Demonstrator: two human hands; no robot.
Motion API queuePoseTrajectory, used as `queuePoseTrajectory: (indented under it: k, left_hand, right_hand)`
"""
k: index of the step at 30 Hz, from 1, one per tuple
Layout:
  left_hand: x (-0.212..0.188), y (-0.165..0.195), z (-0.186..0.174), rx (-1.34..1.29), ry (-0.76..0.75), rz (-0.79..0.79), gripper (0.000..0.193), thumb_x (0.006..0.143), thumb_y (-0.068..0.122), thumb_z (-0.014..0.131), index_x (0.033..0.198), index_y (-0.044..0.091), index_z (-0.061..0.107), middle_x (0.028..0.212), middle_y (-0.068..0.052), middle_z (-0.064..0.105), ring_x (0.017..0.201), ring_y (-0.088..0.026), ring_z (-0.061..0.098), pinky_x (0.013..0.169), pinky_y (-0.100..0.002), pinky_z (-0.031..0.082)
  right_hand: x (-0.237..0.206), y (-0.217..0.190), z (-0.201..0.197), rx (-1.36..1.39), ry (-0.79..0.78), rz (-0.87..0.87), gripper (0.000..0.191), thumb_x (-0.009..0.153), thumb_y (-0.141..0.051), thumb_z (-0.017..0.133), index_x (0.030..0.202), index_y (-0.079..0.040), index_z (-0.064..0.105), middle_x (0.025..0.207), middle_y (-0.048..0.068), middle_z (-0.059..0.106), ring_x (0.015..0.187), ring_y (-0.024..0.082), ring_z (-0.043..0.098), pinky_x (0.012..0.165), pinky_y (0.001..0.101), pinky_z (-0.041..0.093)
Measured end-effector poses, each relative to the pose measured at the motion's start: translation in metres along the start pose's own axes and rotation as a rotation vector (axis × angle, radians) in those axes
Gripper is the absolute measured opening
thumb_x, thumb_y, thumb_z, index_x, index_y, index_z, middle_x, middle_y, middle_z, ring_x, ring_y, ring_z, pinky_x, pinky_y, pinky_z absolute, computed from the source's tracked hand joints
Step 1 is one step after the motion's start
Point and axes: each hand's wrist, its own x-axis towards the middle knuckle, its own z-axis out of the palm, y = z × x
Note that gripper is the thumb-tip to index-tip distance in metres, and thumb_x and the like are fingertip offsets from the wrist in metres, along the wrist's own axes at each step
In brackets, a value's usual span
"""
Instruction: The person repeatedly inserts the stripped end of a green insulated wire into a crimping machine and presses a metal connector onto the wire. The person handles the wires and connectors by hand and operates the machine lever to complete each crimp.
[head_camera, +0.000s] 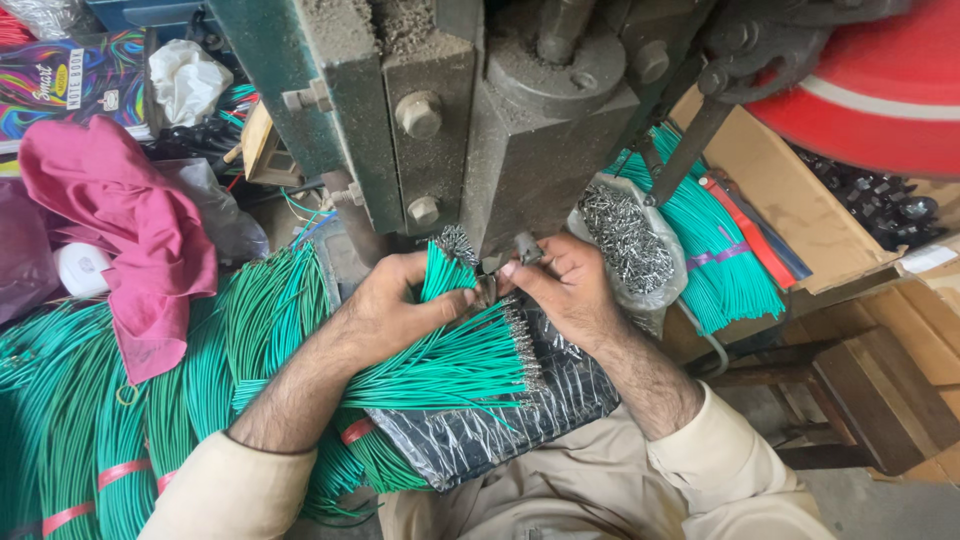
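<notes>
Two hands: left hand (395, 305) clenched on one green wire bunch (450, 270), right hand (560, 285) pinching one small metal terminal (527, 247)

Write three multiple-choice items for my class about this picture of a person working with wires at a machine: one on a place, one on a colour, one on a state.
1. Where does the clear plastic bag of small metal terminals lie?
A. Right of the person's right hand
B. On the pink cloth
C. Under the left sleeve

2. What colour are the thin insulated wires fanned across the lap?
A. Yellow
B. Green
C. Black

3. How is the left hand engaged?
A. Resting flat and empty
B. Gripping a bunch of the wires
C. Holding a hammer

Answers:
1 A, the bag sits just beyond the right hand, beside the grey metal press machine.
2 B, every strand in the fan is green with metal tips.
3 B, its fingers close round a tuft of wires pointing up toward the press.
</notes>
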Motion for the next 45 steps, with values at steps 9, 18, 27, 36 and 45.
queuePoseTrajectory:
  k: [9,18,27,36,45]
  left_hand:
    - [0.003,0.001,0.001,-0.065,0.041,-0.040,0.017,0.091,0.016,0.074,0.099,0.002,0.069,0.080,0.000,0.073,0.075,-0.007,0.066,0.071,-0.028,0.058]
    - [0.004,-0.003,-0.001,-0.043,0.084,-0.061,0.016,0.092,0.017,0.072,0.100,0.002,0.072,0.078,0.000,0.071,0.073,-0.007,0.065,0.068,-0.028,0.056]
    - [0.004,-0.004,-0.001,-0.100,0.063,-0.065,0.017,0.092,0.016,0.072,0.103,0.003,0.072,0.083,0.001,0.074,0.075,-0.006,0.066,0.070,-0.027,0.058]
    - [0.004,-0.004,-0.002,-0.063,0.084,-0.071,0.019,0.092,0.017,0.072,0.106,0.003,0.072,0.086,-0.001,0.076,0.079,-0.007,0.067,0.074,-0.028,0.058]
    - [0.006,-0.011,-0.001,-0.014,0.094,0.041,0.022,0.094,0.020,0.072,0.107,0.003,0.072,0.090,0.002,0.076,0.085,-0.006,0.064,0.080,-0.029,0.057]
  right_hand:
    - [-0.005,-0.004,0.000,0.032,0.008,0.040,0.012,0.097,-0.005,0.068,0.107,0.000,0.068,0.094,0.007,0.077,0.090,0.013,0.075,0.084,0.0274,0.062]
    - [-0.006,0.000,0.006,-0.145,0.026,-0.028,0.008,0.095,-0.004,0.074,0.099,0.003,0.075,0.093,0.005,0.075,0.087,0.008,0.069,0.079,0.0240,0.058]
    - [-0.005,0.001,0.004,-0.207,0.042,-0.043,0.007,0.093,-0.004,0.077,0.096,0.002,0.076,0.088,0.003,0.075,0.083,0.007,0.067,0.075,0.0233,0.057]
    - [-0.005,-0.007,0.007,-0.233,0.027,-0.047,0.007,0.093,-0.002,0.075,0.099,0.001,0.076,0.092,0.005,0.076,0.086,0.009,0.069,0.077,0.0246,0.057]
    - [-0.069,-0.103,0.012,-0.053,-0.378,-0.231,0.008,0.101,-0.011,0.070,0.100,-0.004,0.068,0.118,0.015,0.068,0.113,0.025,0.066,0.100,0.0382,0.055]
